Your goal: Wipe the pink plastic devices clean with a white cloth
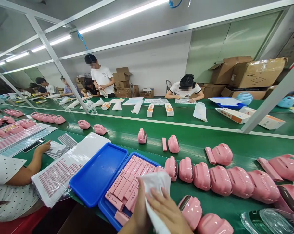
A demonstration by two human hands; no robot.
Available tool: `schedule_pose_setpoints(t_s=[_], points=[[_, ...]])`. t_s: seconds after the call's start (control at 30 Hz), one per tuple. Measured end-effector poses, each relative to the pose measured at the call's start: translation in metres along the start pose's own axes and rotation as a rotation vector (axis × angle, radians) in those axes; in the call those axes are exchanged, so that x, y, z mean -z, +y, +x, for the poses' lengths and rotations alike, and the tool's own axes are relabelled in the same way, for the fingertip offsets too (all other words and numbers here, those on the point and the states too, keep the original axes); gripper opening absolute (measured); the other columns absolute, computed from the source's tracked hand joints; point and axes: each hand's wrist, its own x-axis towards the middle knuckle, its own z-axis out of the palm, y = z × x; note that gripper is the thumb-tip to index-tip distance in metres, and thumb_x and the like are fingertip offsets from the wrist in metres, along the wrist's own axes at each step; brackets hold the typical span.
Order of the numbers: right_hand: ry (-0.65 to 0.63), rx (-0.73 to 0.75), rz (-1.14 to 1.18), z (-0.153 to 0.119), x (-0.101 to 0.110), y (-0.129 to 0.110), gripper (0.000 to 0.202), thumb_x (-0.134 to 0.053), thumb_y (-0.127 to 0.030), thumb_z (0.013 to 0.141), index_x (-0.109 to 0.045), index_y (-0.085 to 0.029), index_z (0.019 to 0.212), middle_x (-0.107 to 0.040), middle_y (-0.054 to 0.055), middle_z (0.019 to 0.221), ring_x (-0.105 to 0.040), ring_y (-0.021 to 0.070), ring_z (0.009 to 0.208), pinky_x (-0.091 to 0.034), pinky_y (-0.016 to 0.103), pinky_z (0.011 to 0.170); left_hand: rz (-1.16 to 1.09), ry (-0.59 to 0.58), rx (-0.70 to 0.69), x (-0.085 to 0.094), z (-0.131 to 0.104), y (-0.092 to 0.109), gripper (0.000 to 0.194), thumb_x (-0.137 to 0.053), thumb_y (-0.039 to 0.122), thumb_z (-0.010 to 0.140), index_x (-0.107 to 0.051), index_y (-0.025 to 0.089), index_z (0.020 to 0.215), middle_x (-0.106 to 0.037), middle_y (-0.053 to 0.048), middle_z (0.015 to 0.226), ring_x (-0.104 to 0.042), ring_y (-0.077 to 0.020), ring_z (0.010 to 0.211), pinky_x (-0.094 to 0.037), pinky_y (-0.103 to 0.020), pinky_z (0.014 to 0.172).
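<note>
Both hands, left hand [139, 211] and right hand [168, 213], pinch a white crumpled cloth [155, 187] (lower edge cut off); anything inside is hidden.

Only "DESAY" shows faintly on the large cardboard box [257, 72] at the back right; other print is illegible.

Factory assembly and packing line. A long green conveyor belt [210, 136] runs through the room. Rows of identical pink plastic housings [220, 180] sit on its near side, and blue trays [98, 175] of pink parts lie at its near edge. Several seated workers [184, 87] sit along its far side with small product boxes [169, 110]. Stacked cardboard cartons [249, 73] stand behind the belt against the wall, with fluorescent tube lights [122, 14] on a metal frame above it.
</note>
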Motion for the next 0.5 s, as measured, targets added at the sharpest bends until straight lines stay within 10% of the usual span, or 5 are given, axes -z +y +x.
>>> schedule_pose_setpoints(t_s=[0.2, 0.37, 0.5], points=[[0.080, -0.267, -0.081, 0.001, 0.017, 0.008, 0.042, -0.033, -0.026, 0.099, -0.033, -0.016, 0.139, -0.042, 0.009, 0.135, -0.027, 0.0166, 0.130, -0.021, 0.035, 0.109, -0.053, -0.029, -0.053, 0.000, -0.004, 0.003, 0.077, -0.035, 0.079, 0.071, -0.058, 0.016, 0.109, -0.052, 0.003, 0.051, -0.041, -0.0075, 0.034, -0.032, -0.019, 0.035], [-0.025, -0.104, 0.117, 0.005, 0.015, 0.001, 0.038, -0.042, -0.030, 0.097, -0.041, -0.033, 0.134, -0.060, -0.004, 0.117, -0.054, 0.0127, 0.110, -0.032, 0.027, 0.105, -0.092, -0.093, -0.058, -0.003, -0.008, 0.008, 0.068, -0.045, 0.078, 0.066, -0.063, 0.014, 0.079, -0.048, 0.003, 0.047, -0.033, -0.0033, 0.032, -0.025, -0.015, 0.030], [0.293, -0.491, 0.080, 0.000, 0.030, 0.018, 0.033, -0.035, -0.021, 0.098, -0.046, -0.020, 0.129, -0.067, 0.004, 0.098, -0.066, 0.0168, 0.083, -0.056, 0.021, 0.070, -0.005, -0.165, -0.017, -0.004, -0.012, 0.008, 0.061, -0.048, 0.070, 0.073, -0.055, 0.012, 0.054, -0.039, 0.004, 0.036, -0.026, -0.0025, 0.024, -0.016, -0.016, 0.025]])
